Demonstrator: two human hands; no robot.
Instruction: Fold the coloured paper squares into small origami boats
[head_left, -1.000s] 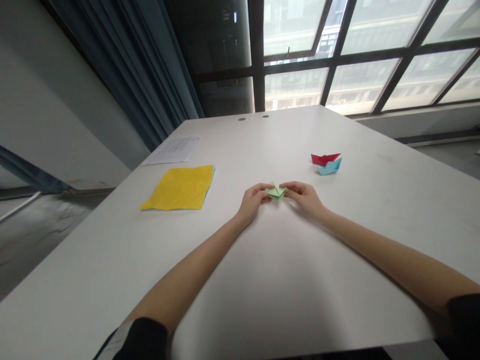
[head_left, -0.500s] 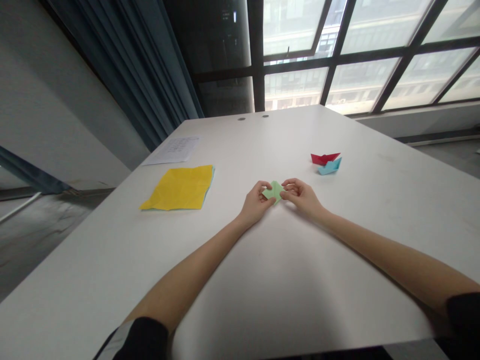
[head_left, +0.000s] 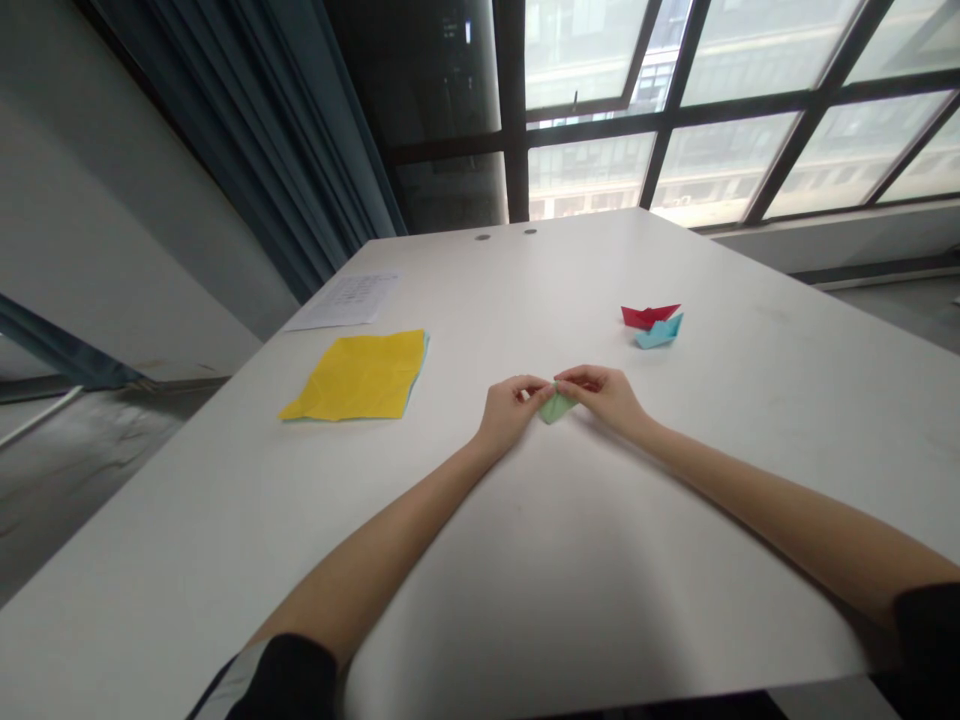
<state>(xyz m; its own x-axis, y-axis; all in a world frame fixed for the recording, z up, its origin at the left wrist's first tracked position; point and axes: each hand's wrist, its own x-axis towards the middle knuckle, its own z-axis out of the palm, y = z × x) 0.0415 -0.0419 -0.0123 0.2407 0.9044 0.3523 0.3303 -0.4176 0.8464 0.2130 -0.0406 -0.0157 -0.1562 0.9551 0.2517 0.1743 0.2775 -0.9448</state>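
Observation:
A small piece of folded light green paper is pinched at its upper edge between both hands, close above the white table. My left hand closes thumb and fingers on its left side. From the right, my right hand grips it the same way, and the two sets of fingertips nearly meet. The fingers cover the top of the green paper. Beyond my right hand lie a red paper boat and a light blue paper boat, side by side.
On the left of the white table lies a stack of square paper, yellow on top with blue beneath. A printed sheet is behind it. A blue curtain and windows stand past the table.
The green paper has turned, and its point now faces down toward me. Both hands have drawn closer together, with fingertips now at its upper edge. The boats and the yellow paper stay put.

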